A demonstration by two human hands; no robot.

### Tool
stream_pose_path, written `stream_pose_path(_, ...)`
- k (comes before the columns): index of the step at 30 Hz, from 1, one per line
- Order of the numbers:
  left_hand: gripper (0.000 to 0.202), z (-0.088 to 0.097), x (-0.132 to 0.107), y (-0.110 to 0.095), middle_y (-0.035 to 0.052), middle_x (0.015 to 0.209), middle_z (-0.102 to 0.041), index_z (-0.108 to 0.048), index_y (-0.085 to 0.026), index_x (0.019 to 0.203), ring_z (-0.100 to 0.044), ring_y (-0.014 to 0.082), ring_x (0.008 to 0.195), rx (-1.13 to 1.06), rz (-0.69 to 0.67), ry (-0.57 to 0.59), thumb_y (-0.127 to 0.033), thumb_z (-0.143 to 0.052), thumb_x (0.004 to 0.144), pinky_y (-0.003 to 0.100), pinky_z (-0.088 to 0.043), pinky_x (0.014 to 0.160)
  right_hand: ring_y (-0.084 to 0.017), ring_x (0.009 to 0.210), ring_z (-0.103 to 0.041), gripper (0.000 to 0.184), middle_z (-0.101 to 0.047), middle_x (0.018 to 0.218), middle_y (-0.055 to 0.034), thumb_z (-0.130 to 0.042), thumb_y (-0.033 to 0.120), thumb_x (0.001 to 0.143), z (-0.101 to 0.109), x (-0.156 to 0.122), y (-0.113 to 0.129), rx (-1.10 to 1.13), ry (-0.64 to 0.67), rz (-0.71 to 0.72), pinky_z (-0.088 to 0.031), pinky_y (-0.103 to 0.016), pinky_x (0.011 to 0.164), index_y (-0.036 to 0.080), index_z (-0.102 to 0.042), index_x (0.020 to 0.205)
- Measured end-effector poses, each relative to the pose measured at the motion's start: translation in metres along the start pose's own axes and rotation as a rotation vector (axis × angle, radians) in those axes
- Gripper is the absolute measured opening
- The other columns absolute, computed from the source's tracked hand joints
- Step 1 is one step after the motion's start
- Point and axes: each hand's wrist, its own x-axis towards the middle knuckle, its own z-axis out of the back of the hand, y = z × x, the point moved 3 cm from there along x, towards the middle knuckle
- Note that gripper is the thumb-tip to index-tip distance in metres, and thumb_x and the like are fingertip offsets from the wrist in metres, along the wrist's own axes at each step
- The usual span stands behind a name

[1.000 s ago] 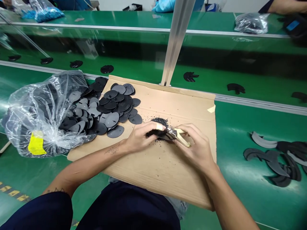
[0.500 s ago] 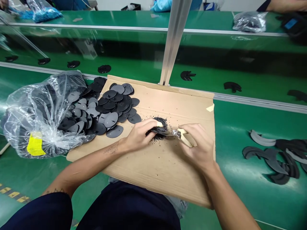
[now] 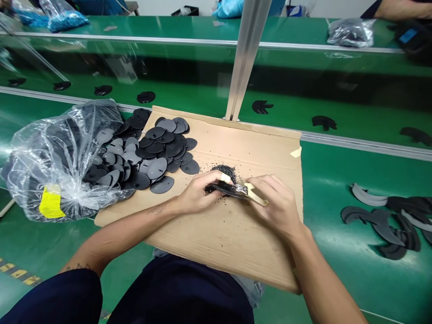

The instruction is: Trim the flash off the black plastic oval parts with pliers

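Observation:
Over a sheet of cardboard (image 3: 216,234), my left hand (image 3: 199,191) pinches a black plastic disc (image 3: 226,189) and holds it tilted. My right hand (image 3: 278,200) is closed around a pair of nippers (image 3: 253,192) with cream handles. Their metal jaws meet the right edge of the disc; whether they bite into it I cannot tell. Under the disc lies a small heap of black clippings (image 3: 224,171). A pile of loose black discs (image 3: 158,153) covers the left part of the cardboard, beside my left forearm.
A clear plastic bag (image 3: 60,157) with a yellow label stands at the left, discs spilling out. Curved black parts (image 3: 388,220) lie on the green table at right. Beyond a metal post (image 3: 245,63), a belt carries spaced black pieces (image 3: 261,106). Another person's arm (image 3: 403,9) shows top right.
The nippers in my right hand have moved left onto the disc's edge. My left hand has turned the disc slightly. Black pieces on the belt right of the post have shifted a little left.

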Motion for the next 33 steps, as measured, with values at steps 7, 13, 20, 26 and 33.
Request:
stream_pose_path(7,0.023,-0.002,-0.001,0.001,0.0058,0.101,-0.073,-0.066,-0.017,0.111,-0.072,0.015,0.094,-0.036,-0.006,-0.017,-0.007,-0.061,0.091,0.027,-0.058,0.085,-0.018,0.075,-0.059,0.012,-0.071,0.087,-0.0076,-0.062,0.022,0.096,0.003,-0.002,0.003,-0.107,-0.015,0.022,-0.046,-0.031,0.067,0.017,-0.066,0.106)
stream_pose_path(13,0.026,-0.002,-0.003,0.002,0.0053,0.102,-0.075,-0.068,-0.017,0.11,-0.072,0.0144,0.096,-0.026,-0.031,-0.032,-0.004,-0.06,0.089,0.026,-0.059,0.088,-0.016,0.074,-0.056,0.011,-0.071,0.086,-0.0062,-0.059,0.024,0.099,0.007,-0.001,0.008,-0.193,-0.001,0.055,-0.043,-0.03,0.066,0.017,-0.065,0.105)
stream_pose_path(20,0.028,-0.003,-0.005,-0.001,0.0057,0.101,-0.076,-0.068,-0.017,0.111,-0.073,0.0147,0.094,0.0,-0.042,-0.016,-0.004,-0.057,0.089,0.026,-0.06,0.085,-0.015,0.07,-0.058,0.012,-0.071,0.079,-0.0027,-0.056,0.02,0.1,0.009,-0.004,0.009,-0.231,0.019,0.049,-0.044,-0.029,0.065,0.02,-0.067,0.102)
stream_pose_path(26,0.024,-0.001,-0.004,-0.006,0.0075,0.099,-0.075,-0.068,-0.017,0.11,-0.072,0.0166,0.092,0.045,-0.094,0.0,-0.008,-0.059,0.089,0.029,-0.059,0.082,-0.016,0.071,-0.06,0.016,-0.07,0.08,-0.0047,-0.055,0.022,0.099,0.005,-0.006,0.004,-0.182,0.018,-0.026,-0.044,-0.03,0.064,0.02,-0.07,0.105)
stream_pose_path(33,0.025,-0.001,-0.001,-0.008,0.0065,0.094,-0.072,-0.067,-0.018,0.11,-0.067,0.017,0.087,0.329,-0.169,0.001,-0.009,-0.058,0.088,0.032,-0.056,0.077,-0.02,0.081,-0.056,0.02,-0.072,0.091,-0.0072,-0.051,0.02,0.099,-0.003,-0.003,0.0,-0.287,0.089,0.032,-0.036,-0.034,0.068,0.02,-0.066,0.113)
